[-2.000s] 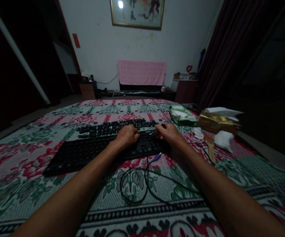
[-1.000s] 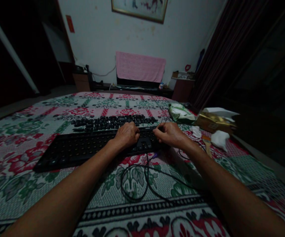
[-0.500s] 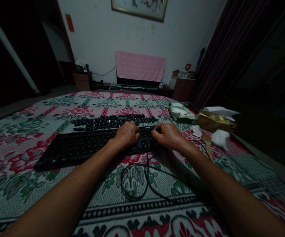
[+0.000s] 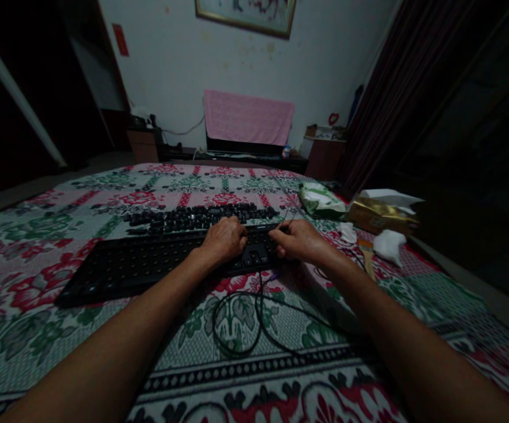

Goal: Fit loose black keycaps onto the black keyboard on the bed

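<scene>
A black keyboard [image 4: 140,258] lies on the patterned cloth, most of its keycaps off and rows of small sockets bare. My left hand [image 4: 225,238] rests on its right half, fingers curled down onto it; the fingertips are partly hidden. Over the right end, my right hand [image 4: 298,238] is closed in a pinch on a thin wire tool [image 4: 286,214], whose fine prongs stick up above the fingers. What lies under the right fingertips is hidden. Behind the keyboard, many loose black keycaps [image 4: 196,216] are spread in rows.
A black cable [image 4: 259,311] loops in front of the keyboard. To the right are a green-white wipes packet [image 4: 322,201], a gold tissue box [image 4: 371,216], a flat brush [image 4: 367,258] and crumpled white tissue [image 4: 390,247]. A pink cloth [image 4: 249,117] hangs beyond the table.
The whole view has shifted slightly. My right hand has turned a little at the keyboard's right end, still pinching the wire tool. My left hand stays on the keyboard.
</scene>
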`<state>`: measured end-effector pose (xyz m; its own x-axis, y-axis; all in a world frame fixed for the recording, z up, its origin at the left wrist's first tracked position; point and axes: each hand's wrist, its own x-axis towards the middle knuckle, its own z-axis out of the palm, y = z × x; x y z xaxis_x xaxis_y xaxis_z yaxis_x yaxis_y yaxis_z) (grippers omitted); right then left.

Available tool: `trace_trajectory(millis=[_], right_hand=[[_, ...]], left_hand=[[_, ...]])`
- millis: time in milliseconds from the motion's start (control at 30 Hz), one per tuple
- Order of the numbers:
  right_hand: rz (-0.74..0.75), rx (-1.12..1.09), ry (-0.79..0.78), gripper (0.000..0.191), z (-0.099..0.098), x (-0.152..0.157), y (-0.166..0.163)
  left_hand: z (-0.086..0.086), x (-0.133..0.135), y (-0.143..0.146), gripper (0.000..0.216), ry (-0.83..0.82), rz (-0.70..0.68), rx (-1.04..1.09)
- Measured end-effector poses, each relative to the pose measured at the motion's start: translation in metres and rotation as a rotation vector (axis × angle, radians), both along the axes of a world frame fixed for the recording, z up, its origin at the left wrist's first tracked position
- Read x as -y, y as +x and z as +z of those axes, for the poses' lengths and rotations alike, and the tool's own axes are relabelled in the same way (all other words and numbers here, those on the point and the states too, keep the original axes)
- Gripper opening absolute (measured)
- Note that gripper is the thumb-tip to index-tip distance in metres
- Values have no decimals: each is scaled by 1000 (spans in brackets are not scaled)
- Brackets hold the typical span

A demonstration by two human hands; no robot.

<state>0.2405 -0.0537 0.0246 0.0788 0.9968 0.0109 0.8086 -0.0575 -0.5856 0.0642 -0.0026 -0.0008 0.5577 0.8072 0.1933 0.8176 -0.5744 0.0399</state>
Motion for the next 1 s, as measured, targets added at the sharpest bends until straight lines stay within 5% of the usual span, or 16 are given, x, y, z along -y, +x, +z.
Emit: trace_trajectory(millis=[567, 867, 1000], right_hand=[[102, 295, 222, 21, 0, 12, -15], [-81, -253, -104, 18, -6, -5, 9], [-127, -373, -139, 16, -7, -8, 13]], left_hand=[[-1, 1, 0, 32, 2, -1, -11], [2, 1, 0, 34, -29, -1, 10], [6, 5, -1, 58, -92, -23, 55]])
